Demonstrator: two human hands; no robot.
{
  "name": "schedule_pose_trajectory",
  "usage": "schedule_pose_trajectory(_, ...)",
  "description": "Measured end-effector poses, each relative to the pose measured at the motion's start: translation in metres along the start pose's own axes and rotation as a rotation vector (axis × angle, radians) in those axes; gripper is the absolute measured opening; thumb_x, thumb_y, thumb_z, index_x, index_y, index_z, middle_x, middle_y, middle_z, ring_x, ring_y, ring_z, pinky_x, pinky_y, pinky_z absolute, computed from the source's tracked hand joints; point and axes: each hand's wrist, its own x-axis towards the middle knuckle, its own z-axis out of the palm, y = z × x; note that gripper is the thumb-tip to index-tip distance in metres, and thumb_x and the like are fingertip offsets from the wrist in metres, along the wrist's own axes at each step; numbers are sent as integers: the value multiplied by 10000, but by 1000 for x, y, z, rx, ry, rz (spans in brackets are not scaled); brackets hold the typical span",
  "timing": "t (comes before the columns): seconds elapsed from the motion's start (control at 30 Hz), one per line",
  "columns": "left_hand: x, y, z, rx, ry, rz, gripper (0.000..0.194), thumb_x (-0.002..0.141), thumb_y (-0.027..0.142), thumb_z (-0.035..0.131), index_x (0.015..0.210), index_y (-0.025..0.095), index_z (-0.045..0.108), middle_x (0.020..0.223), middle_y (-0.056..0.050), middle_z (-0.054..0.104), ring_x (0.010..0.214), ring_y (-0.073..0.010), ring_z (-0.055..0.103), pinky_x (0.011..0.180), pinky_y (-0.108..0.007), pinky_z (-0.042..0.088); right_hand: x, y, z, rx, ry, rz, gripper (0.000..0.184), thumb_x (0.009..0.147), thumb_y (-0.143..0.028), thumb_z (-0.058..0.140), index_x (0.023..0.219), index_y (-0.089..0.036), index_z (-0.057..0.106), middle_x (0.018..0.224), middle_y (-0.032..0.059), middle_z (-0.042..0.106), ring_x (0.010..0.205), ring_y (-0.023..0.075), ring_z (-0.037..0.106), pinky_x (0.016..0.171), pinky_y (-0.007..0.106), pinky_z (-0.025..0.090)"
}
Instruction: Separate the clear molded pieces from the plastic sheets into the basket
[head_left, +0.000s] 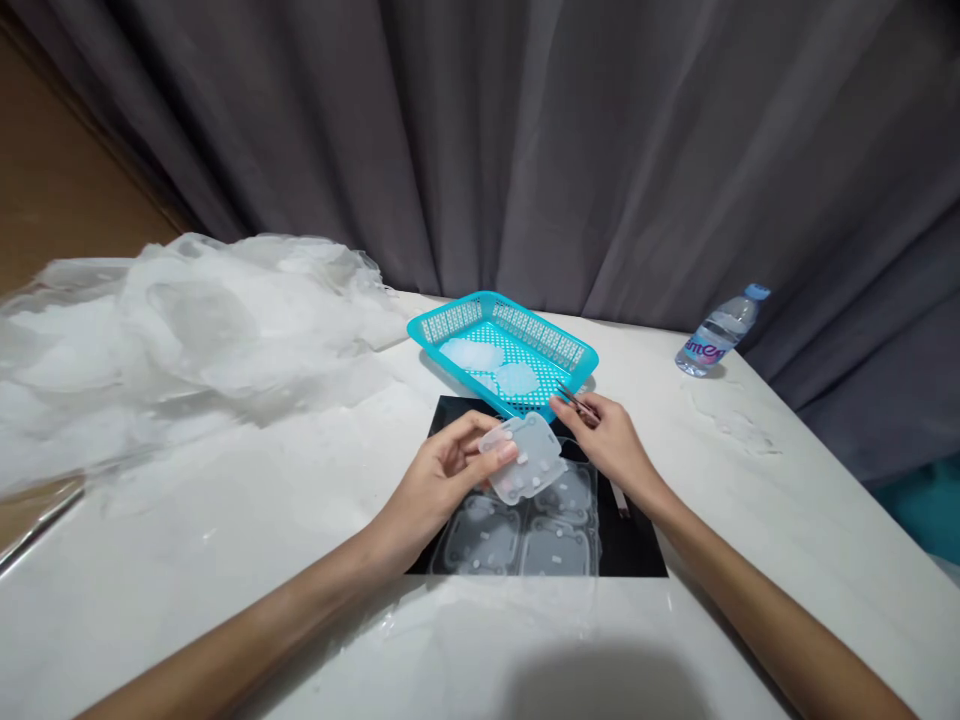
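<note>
Between thumb and fingers, my left hand (454,462) grips a translucent plastic piece (534,455), squarish with rounded corners and small cutouts, held tilted over a black mat (630,545). My right hand (611,440) is closed around tweezers (576,402), whose tips point up and left, apart from the piece. Beneath my hands, a clear sheet (484,535) with several similar squarish shapes lies on the mat. Just beyond them stands a turquoise plastic basket (581,350) with a few translucent pieces (517,379) lying on its mesh bottom.
A large heap of thin whitish sheets (202,320) covers the left of the white table (247,580). A water bottle (716,335) stands at the back right, with clear plastic scraps (731,415) in front of it. Grey curtains (562,150) hang behind the table.
</note>
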Motion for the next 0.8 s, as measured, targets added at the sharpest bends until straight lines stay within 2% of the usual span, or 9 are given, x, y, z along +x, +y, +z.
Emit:
schedule_pose_trajectory(0.1,-1,0,1,-55,-33,-10,312,899,396,799,970,190,576,862,4,718,746,-128,672,697,-225,532,21,5,12,-25,47,36,541,872,-698,584,634,-229,460,574,-51,414,582,132,382,569,268,307)
schedule_pose_trajectory(0.2,-2,-1,1,-96,-51,-6,376,879,366,826,953,208,493,869,4,735,759,-132,703,723,-234,565,44,14,6,-67,120,61,487,891,-630,531,609,-246,433,541,-49,373,567,145,358,569,282,275)
schedule_pose_trajectory(0.3,-1,-6,-1,-87,-53,0,408,848,350,853,1021,213,510,908,1,721,760,-134,709,716,-240,585,57,19,-9,-123,241,77,381,890,-557,546,699,-227,547,613,-2,509,626,189,444,621,295,304)
schedule_pose_trajectory(0.4,-2,-12,-3,-19,-34,26,398,851,348,844,1120,211,585,973,-14,698,801,-150,705,724,-257,595,42,12,-21,-149,316,56,366,934,-542,522,914,-202,658,732,24,591,686,212,495,662,300,340)
schedule_pose_trajectory(0.47,-3,-15,-3,51,-27,62,335,876,340,818,1118,210,626,1003,-30,700,883,-174,703,752,-259,588,17,0,-25,-113,233,-4,450,990,-590,462,974,-209,700,706,-5,553,650,190,479,650,292,360)
schedule_pose_trajectory(0.53,-4,-17,-3,116,-28,92,263,910,336,784,1099,212,649,1013,-40,710,946,-193,695,777,-263,580,-13,-14,-25,45,7,-123,526,1059,-595,371,1028,-206,724,718,-7,533,653,177,488,646,291,393)
schedule_pose_trajectory(0.6,-6,-17,-3,171,-34,119,216,939,333,753,1094,216,657,1021,-46,715,966,-202,694,790,-273,581,-39,-27,-24,127,-156,-233,456,1080,-539,409,1072,-224,739,868,35,613,812,192,589,728,298,457)
schedule_pose_trajectory(0.73,-10,-16,-3,285,-56,232,240,973,302,712,1198,243,655,1107,-54,707,995,-196,698,813,-272,591,-62,-36,-18,180,-193,-374,164,1014,-370,653,1087,-265,756,936,35,645,821,178,606,716,302,495)
schedule_pose_trajectory(0.8,-11,-15,-3,340,-77,290,221,989,279,692,1208,256,675,1102,-48,716,993,-183,702,830,-264,592,-64,-33,-16,191,-170,-444,161,1008,-266,666,1133,-294,763,931,26,638,825,170,607,721,303,511)
